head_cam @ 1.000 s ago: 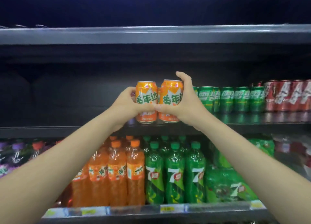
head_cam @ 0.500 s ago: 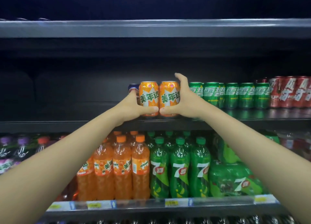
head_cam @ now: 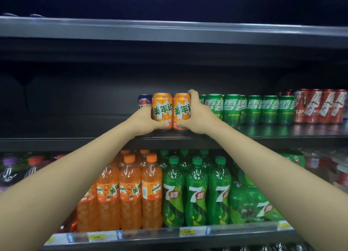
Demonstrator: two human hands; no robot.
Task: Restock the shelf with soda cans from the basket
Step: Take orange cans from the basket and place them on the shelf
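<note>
Two orange soda cans stand upright side by side, touching, on the middle shelf (head_cam: 282, 132). The left hand (head_cam: 145, 121) holds the left orange can (head_cam: 162, 109) in a closed grip, and the right hand (head_cam: 199, 117) wraps the right orange can (head_cam: 181, 109). A blue can (head_cam: 144, 102) sits just behind the left one; green cans (head_cam: 252, 109) line the right. Below stand orange bottles (head_cam: 130, 194) and green bottles (head_cam: 195, 194).

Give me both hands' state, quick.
Left hand: grips the left orange Mirinda can.
Right hand: grips the right orange Mirinda can.
</note>
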